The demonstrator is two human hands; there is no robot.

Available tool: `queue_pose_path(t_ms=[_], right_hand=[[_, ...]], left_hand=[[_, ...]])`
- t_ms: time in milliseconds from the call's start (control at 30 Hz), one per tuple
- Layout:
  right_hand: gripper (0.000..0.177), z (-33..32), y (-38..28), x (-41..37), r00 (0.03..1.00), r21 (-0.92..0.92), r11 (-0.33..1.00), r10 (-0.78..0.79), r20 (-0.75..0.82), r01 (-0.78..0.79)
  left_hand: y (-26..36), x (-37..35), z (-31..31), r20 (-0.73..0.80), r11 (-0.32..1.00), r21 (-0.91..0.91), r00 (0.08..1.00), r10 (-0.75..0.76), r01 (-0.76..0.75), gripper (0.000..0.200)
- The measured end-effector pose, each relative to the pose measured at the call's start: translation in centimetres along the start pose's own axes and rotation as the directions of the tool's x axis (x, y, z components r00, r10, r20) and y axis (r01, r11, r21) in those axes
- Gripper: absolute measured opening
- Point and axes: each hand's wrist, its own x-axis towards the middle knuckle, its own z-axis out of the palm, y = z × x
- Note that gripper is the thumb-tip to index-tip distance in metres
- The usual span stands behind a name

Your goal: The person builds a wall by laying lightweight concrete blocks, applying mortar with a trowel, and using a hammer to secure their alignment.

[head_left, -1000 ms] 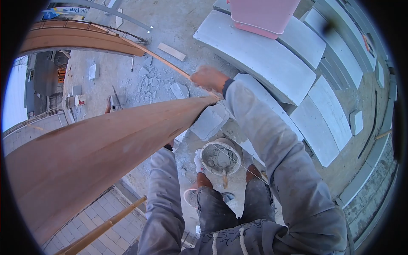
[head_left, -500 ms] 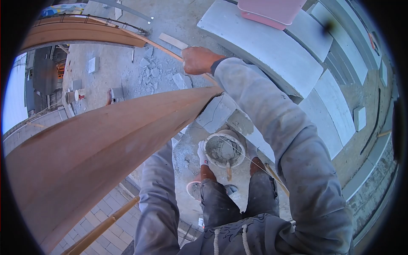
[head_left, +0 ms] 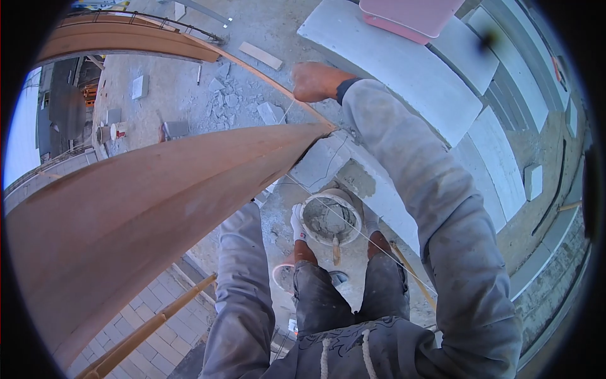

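My right hand [head_left: 312, 82] is closed in a fist beside a thin wooden strip. A thin white string [head_left: 288, 112] runs down from its fingers and passes behind a tall brown column [head_left: 164, 183]. More of the string slants out below the column, across a bucket of grey mortar [head_left: 329, 218] and toward my right side. My left sleeve [head_left: 240, 252] reaches up behind the column, which hides my left hand. Pale blocks [head_left: 322, 161], with wet mortar on top, adjoin the column's edge. A wooden handle [head_left: 336, 251] sticks out of the bucket, between my feet.
Large pale blocks [head_left: 391, 69] and a pink tub [head_left: 410, 19] are at the upper right. Broken block rubble [head_left: 230, 98] litters the floor beyond the column. A bamboo pole [head_left: 151, 325] slants at lower left. A second pinkish bucket [head_left: 284, 276] stands by my left leg.
My right hand has moved right, away from the wooden strip, still closed, with the string trailing from it. The string below the column lies more across the blocks. My view has shifted slightly.
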Motion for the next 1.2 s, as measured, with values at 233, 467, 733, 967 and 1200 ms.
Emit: queue_pose_path(t_ms=[233,467,733,967,1200], right_hand=[[0.020,-0.3,2.2,-2.4,0.991,0.127,0.988,0.069,0.117,-0.084],[0.020,1.9,4.4,-7.3,0.994,0.447,0.889,0.068,0.082,-0.097],[0.017,9.3,3.6,-12.2,0.880,0.611,0.781,0.375,-0.292,-0.130],[0.011,11.9,0.0,-14.1,0.821,0.518,0.841,0.403,-0.405,-0.157],[0.008,12.8,-2.8,-14.9,0.795,0.336,0.918,0.361,-0.488,-0.210]], left_hand=[[-0.6,-0.3,0.0,-0.026,1.000,-0.004,1.000,0.013,-0.013,0.038],[-2.1,-1.3,-0.3,-0.061,0.999,0.003,0.998,0.033,-0.033,0.037],[-1.5,-8.7,3.0,-0.136,0.970,0.171,0.979,-0.152,0.175,0.033],[0.6,-15.0,8.2,0.111,0.977,0.173,0.983,-0.143,0.123,0.040],[1.5,-17.2,7.6,0.406,0.992,0.001,0.906,-0.116,0.127,0.040]])
